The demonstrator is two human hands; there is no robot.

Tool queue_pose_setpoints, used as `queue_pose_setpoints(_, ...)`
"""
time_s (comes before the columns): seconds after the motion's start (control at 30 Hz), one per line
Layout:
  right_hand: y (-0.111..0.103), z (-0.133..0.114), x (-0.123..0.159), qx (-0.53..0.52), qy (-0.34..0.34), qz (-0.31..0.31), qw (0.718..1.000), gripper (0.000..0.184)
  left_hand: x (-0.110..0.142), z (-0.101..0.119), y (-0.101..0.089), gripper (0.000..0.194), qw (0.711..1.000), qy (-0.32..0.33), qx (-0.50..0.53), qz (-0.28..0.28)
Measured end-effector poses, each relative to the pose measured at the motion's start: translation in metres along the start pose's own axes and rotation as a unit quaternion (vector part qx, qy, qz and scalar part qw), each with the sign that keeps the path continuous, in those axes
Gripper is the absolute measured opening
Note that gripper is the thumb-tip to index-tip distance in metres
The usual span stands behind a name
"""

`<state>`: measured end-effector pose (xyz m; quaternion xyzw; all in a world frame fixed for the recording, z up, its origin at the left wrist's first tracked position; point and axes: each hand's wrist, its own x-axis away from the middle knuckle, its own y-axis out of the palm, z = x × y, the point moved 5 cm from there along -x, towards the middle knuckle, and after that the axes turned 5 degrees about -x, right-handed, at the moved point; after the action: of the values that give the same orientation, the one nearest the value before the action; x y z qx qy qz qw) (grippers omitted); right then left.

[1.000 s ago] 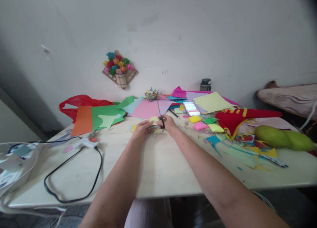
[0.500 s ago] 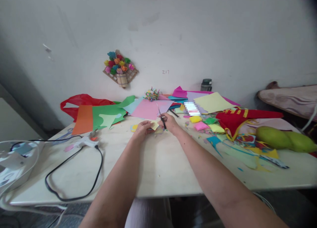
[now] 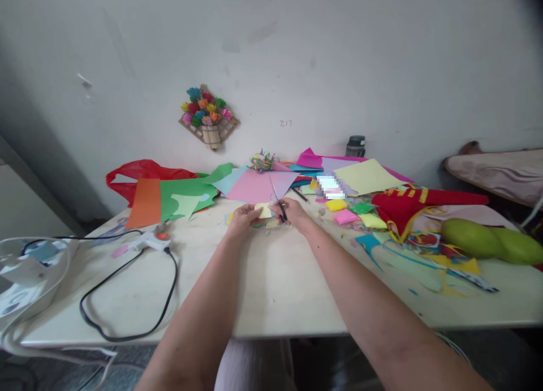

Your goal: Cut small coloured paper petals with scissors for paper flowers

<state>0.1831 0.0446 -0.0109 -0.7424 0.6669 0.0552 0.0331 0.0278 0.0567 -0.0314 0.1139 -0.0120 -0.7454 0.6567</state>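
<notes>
Between my fingers, over the middle of the table, is a small pale yellow piece of paper (image 3: 264, 211). My left hand (image 3: 245, 218) is closed on its left side. In my right hand (image 3: 292, 213) are black-handled scissors (image 3: 281, 209), their blades pointing up and away from me. The right fingertips also appear to touch the paper's right edge. Under and beside the hands lie small paper scraps, partly hidden by the fingers. Beyond them a pink sheet (image 3: 258, 186) is spread on the table.
To the left, a white glue gun (image 3: 148, 241) with a looping black cord lies near a power strip (image 3: 19, 295). Green paper (image 3: 172, 192) and orange paper (image 3: 144, 201) sit behind it. Rightward are coloured packets (image 3: 345, 217), a blurred phone (image 3: 331, 187), red cloth (image 3: 399, 207) and green fruit (image 3: 487, 241).
My right hand has drawn in to the paper's right edge, and the paper now lies more level between both hands. The scissors stay in the right hand. The whole view has shifted slightly.
</notes>
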Motion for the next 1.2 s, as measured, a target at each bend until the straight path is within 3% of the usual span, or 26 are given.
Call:
queue_pose_setpoints(0.17, 0.011, 0.005, 0.005, 0.036, 0.012, -0.107, 0.994, 0.032, 0.0, 0.002, -0.003, 0.037, 0.999, 0.01, 0.031, 0.03)
queue_pose_setpoints(0.43, 0.015, 0.009, 0.006, 0.068, 0.022, -0.165, 0.984, 0.034, 0.002, 0.006, -0.006, 0.034, 0.995, 0.018, 0.084, 0.058)
queue_pose_setpoints(1.2, 0.014, 0.009, 0.008, 0.086, 0.045, -0.145, 0.985, 0.027, 0.003, 0.007, -0.004, 0.026, 0.992, 0.008, 0.111, 0.066)
